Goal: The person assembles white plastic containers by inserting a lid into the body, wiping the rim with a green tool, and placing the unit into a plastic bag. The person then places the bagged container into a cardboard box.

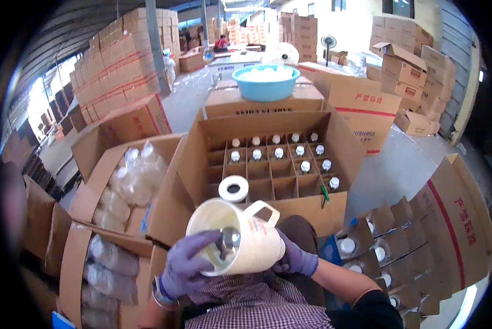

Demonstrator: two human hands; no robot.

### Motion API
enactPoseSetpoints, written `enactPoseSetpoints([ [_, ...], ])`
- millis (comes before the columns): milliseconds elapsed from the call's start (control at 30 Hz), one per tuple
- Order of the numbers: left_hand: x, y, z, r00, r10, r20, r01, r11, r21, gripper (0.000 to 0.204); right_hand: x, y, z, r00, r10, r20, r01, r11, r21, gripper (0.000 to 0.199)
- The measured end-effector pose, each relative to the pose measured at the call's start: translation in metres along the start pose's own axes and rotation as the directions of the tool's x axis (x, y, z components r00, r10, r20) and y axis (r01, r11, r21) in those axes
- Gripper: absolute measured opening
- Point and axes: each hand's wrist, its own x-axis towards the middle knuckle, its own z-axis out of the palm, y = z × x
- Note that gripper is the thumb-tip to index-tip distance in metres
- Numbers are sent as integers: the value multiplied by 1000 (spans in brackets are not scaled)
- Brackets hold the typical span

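Note:
A cream plastic jug [251, 233] with a side handle lies tilted between my hands above my lap, its wide mouth toward the left. My left hand [188, 266], in a purple glove, is closed over the rim with its fingers reaching inside. Next to those fingers a shiny silver rounded piece [230, 239] shows in the mouth; most of it is hidden. My right hand [296, 257], gloved too, grips the jug's base end, its fingertips partly hidden. Just beyond the jug, a white ring-shaped part [233, 188] rests at the divided carton.
The divided carton [268, 211] ahead holds several white-capped bottles [279, 153]; something green [325, 193] sits at its edge. A blue basin [265, 88] of white pieces stands behind. Open cartons of bagged clear items [112, 274] flank my left; another divided carton [462, 219] flanks my right.

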Motion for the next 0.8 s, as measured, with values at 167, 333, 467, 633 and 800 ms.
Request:
enactPoseSetpoints([
  [167,25,-15,7,974,-150,170,160,986,-44,37,-8,-24,5,907,81,-414,-100,995,-24,53],
  [333,40,-40,67,883,-154,443,197,979,-52,28,18,-67,6,978,-201,-55,131,800,-586,56],
  [467,93,-145,106,791,-610,51,611,792,-8,36,20,-34,-9,988,-90,-122,25,891,-454,56],
  [633,71,-294,218,690,-711,133,591,661,462,107,30,-46,-19,995,-96,-42,76,938,-339,57],
  [800,52,-333,212,676,-718,166,689,695,205,90,52,-36,-48,994,44,-98,-43,999,19,58],
])
